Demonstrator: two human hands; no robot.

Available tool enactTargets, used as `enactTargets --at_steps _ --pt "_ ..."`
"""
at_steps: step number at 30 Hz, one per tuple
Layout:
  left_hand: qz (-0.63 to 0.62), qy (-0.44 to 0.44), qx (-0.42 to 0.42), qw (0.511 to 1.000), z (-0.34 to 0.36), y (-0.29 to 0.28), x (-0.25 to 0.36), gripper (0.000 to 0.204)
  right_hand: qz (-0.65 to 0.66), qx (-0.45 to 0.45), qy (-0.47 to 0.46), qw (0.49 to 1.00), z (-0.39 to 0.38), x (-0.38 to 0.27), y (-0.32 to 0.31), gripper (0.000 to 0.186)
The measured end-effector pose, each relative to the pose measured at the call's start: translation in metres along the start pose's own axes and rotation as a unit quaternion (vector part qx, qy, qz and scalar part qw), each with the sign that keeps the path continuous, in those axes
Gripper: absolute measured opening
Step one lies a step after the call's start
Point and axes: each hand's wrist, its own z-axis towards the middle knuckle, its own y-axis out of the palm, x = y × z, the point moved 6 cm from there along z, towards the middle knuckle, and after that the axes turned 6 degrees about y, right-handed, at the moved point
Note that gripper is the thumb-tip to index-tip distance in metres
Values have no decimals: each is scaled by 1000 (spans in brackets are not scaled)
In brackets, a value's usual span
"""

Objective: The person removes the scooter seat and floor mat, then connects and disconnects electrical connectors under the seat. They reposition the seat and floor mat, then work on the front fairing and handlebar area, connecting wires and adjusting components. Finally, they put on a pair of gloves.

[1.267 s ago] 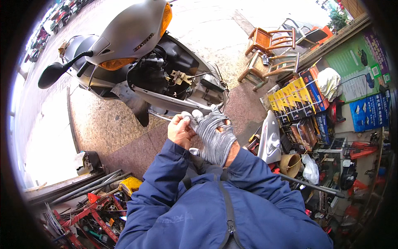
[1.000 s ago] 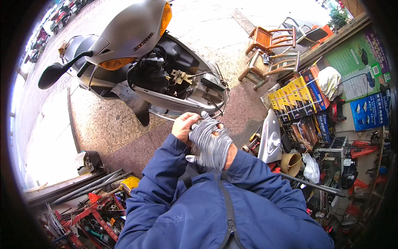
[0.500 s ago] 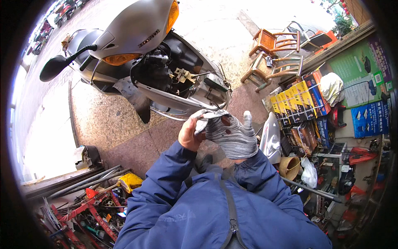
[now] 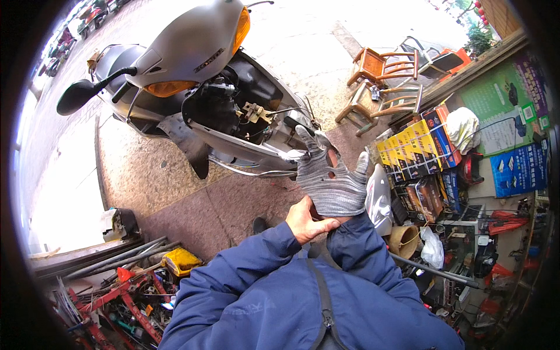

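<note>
A grey knit glove (image 4: 328, 197) covers my right hand (image 4: 331, 178), which is raised with its fingers spread and nothing held. Skin shows through holes in the glove near the finger bases. My left hand (image 4: 309, 223) is bare and closed at the right wrist, its thumb and fingers pinching the glove's cuff beside the blue sleeve. Just beyond the gloved fingers stands a silver scooter (image 4: 186, 52), its front opened up so that the wiring and a metal bracket (image 4: 255, 112) show.
Two wooden chairs (image 4: 368, 63) stand at the far right. Along the right are stacked boxes (image 4: 417, 149), a silver curved panel (image 4: 380, 201) and a brown bucket (image 4: 403, 240). Lower left lie metal pipes (image 4: 125, 256), a yellow container (image 4: 182, 261) and a red metal frame (image 4: 125, 303) among tools.
My left hand has left the glove's fingertips and moved down to the cuff at the right wrist. The right fingers have spread apart.
</note>
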Motion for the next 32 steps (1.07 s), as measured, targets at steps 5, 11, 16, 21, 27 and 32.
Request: enactTargets --at_steps 5,11,16,21,27,32 --pt "253 -8 102 962 -5 -4 22 47 57 -71 -12 996 4 -6 17 90" --pt "434 328 65 836 0 18 75 21 -18 -21 12 1000 -1 4 16 93" --pt "301 246 -41 921 -4 35 67 12 -11 -114 -25 993 12 -11 34 81" --pt "271 194 -111 936 -8 46 59 10 10 -73 25 997 13 -6 15 77" --pt "260 200 -112 938 -11 47 57 10 -137 -61 54 987 11 0 4 90" --pt "216 178 -101 955 -13 42 59 7 -131 -85 80 985 5 7 13 89"
